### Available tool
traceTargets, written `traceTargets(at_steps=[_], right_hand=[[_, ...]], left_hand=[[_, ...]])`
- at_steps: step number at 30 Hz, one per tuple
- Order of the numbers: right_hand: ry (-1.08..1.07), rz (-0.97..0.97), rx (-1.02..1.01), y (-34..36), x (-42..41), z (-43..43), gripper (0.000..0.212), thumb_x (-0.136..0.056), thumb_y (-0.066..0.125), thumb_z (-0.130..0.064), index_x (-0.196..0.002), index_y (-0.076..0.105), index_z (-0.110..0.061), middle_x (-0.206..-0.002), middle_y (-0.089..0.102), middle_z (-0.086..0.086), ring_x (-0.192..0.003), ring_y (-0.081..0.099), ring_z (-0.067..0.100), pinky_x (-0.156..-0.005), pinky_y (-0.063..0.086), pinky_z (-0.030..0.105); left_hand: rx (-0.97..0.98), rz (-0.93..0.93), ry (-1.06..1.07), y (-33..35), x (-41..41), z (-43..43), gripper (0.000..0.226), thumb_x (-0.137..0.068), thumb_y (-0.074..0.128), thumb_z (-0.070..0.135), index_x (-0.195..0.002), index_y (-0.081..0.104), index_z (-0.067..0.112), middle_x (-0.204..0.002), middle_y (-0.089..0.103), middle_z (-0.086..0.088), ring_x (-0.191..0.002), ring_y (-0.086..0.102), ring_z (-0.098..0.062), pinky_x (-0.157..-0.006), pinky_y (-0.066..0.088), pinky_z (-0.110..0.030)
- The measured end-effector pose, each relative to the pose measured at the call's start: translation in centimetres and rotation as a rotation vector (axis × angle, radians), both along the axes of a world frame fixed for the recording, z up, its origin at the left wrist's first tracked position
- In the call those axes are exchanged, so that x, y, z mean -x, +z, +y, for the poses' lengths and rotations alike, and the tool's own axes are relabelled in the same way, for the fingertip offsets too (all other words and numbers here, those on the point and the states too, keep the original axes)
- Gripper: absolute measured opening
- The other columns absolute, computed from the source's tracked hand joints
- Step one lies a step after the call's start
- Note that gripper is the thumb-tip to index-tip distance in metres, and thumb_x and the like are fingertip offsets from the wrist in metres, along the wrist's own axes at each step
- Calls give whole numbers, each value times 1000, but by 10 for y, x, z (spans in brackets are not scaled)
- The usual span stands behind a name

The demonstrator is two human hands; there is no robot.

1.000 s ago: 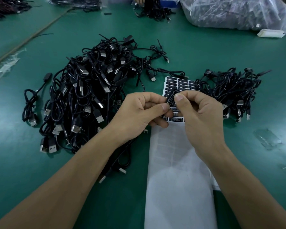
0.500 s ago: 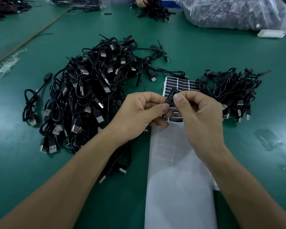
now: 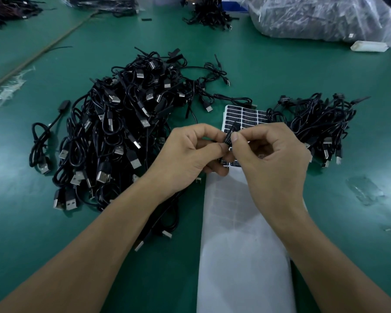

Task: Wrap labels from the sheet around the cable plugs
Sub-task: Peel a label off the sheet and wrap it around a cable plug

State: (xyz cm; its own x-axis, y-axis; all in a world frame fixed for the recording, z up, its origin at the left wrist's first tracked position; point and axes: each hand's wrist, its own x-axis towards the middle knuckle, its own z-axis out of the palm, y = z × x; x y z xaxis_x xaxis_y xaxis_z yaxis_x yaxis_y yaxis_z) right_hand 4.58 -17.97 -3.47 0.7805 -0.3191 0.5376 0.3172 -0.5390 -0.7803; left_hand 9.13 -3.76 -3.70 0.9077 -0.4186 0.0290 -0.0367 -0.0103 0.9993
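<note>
Not much travel in the last second, but look at the thumbs: the right hand (image 3: 271,159) has slid its thumb a touch toward 9 o'clock, closer to the left thumb, while the plug (image 3: 234,127) sits where it was, raised above the label sheet (image 3: 242,115) just past dead centre. That reads to me as the label (image 3: 228,140) being rolled and pressed around the plug body, so this wrap looks nearly closed, not just begun. The left hand (image 3: 185,157) has its grip clamped on the plug, thumb and forefinger pinching the lower end. The right grip is pinched tight on the label itself, thumb on top. The plug's long axis runs from 7 o'clock to 1 o'clock, with its bare black tip pointing away toward 1 o'clock and poking out above both thumbs. The label's white print shows just below that tip. Whether the far edge of the label is stuck down, I cannot tell; the fingers hide it. On the green desk (image 3: 280,71), the big cable pile (image 3: 122,132) waits at 9 o'clock and a smaller cable pile (image 3: 318,123) lies at 3 o'clock. The sheet's stripped white backing (image 3: 242,256) runs toward 6 o'clock.
</note>
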Motion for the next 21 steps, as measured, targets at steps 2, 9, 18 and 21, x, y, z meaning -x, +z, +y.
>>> traceTargets(at_steps=[2,9,18,21], right_hand=[[-28,-15,23,0,1,0,15,-84,79,-15,-81,68,-25,-84,63,-9,-72,64,9,-65,53,21],[-64,45,-102,-1,-3,-4,41,-73,89,-30,-93,53,-35,-84,61,-10,-72,61,9,-65,50,16],[127,108,-217,-1,-9,-8,10,-90,74,-16,-85,71,-24,-70,69,-13,-65,62,0,-65,49,16],[153,123,-203,0,-8,-8,11,-93,71,-16,-83,71,-22,-70,69,-11,-65,61,1,-65,52,20]], left_hand=[[-8,-13,-3,0,0,0,6,-95,65,7,-92,68,11,-73,76,-3,-59,72,-15,-56,51,-20],[-11,-31,-5,0,0,2,8,-95,65,9,-91,70,14,-76,77,-3,-60,72,-15,-55,52,-18],[1,-57,-41,0,0,0,15,-93,63,-3,-88,69,10,-69,73,1,-54,66,-10,-53,49,-15],[-21,-125,-14,-3,1,-2,15,-92,66,-2,-84,65,11,-64,68,5,-52,62,-5,-51,47,-13]])
